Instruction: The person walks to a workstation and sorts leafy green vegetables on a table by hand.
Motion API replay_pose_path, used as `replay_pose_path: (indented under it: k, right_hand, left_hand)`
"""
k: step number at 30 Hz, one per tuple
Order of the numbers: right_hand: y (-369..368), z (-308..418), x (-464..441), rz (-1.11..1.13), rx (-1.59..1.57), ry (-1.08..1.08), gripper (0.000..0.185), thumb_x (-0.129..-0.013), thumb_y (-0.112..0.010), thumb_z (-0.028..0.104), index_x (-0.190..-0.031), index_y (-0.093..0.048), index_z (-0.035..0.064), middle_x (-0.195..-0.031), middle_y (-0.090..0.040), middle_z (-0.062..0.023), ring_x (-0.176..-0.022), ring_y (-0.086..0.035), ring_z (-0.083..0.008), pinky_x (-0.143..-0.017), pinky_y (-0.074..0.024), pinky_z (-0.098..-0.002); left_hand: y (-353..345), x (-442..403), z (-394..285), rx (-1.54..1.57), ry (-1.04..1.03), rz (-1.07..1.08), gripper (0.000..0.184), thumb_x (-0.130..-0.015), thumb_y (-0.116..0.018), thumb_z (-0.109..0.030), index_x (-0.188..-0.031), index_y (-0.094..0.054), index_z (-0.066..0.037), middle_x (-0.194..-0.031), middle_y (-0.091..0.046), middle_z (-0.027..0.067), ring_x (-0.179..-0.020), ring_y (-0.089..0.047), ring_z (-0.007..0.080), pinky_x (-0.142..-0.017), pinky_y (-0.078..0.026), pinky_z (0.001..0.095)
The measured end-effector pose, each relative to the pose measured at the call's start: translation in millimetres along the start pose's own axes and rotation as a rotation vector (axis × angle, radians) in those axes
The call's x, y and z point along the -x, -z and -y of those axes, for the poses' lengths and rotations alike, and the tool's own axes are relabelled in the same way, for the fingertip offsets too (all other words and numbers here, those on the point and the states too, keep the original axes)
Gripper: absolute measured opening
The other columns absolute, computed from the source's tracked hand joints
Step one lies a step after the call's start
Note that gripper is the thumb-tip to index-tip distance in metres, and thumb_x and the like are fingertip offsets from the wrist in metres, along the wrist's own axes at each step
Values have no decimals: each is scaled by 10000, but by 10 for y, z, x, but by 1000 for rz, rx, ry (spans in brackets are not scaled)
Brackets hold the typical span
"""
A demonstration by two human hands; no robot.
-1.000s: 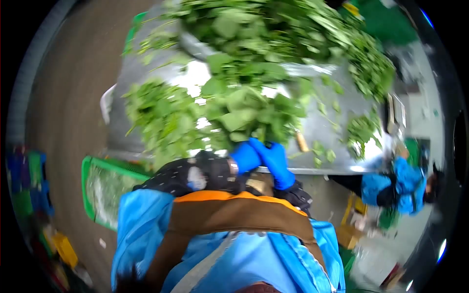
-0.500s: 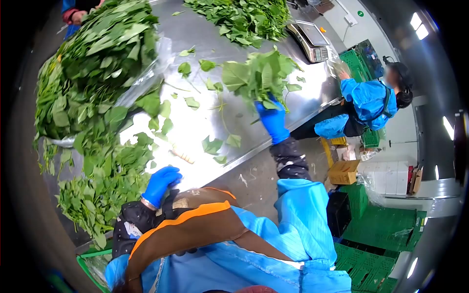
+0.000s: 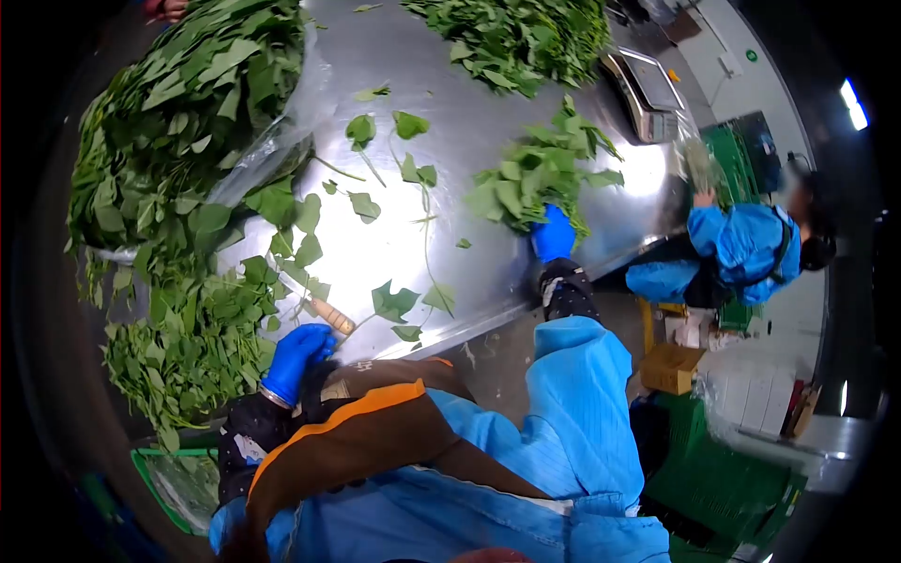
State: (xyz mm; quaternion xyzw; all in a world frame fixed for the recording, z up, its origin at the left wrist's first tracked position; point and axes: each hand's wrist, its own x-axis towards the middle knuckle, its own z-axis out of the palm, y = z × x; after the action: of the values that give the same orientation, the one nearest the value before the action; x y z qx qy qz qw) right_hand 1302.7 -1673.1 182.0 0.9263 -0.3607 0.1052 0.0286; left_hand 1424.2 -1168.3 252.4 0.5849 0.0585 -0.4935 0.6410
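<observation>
My right hand (image 3: 554,235) grips the stem end of the leafy bunch (image 3: 526,183) on the steel table (image 3: 483,253), fingertips lost among leaves. A slack grip could let stems splay or slip out. Left hand (image 3: 298,361) is curled beside the wooden-handled knife (image 3: 332,317); can't tell if it's holding anything. Reach carelessly and that blade could nick my glove. Leaves here are broad, flat and pointed, stems thin, metal slick and glaring, plastic sheeting (image 3: 272,155) crinkled.
</observation>
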Motion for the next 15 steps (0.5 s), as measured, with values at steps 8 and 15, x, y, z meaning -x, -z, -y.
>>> replay_pose_path:
  k: [8,15]
  right_hand:
    - [827,770,-157,-133,-183,179,478,-685,-677,237,-1065,-538,-16,-946,-577,-221,-849,-546,-381,-703,-439,-443]
    - [755,2905,1227,595,-1022,207,483,-733,-662,189,-1154,-475,45,-967,-565,-127,-843,-553,-222,-705,-445,-334]
  left_hand:
    - [239,204,230,-199,-229,-133,186,-819,-563,-111,-969,-594,-7,-877,-616,44,-803,-565,112,-749,-462,261]
    - [324,140,75,-1066,-780,-66,257,-712,-612,-227,-938,-614,-103,-958,-586,84,-914,-513,288,-833,-379,385]
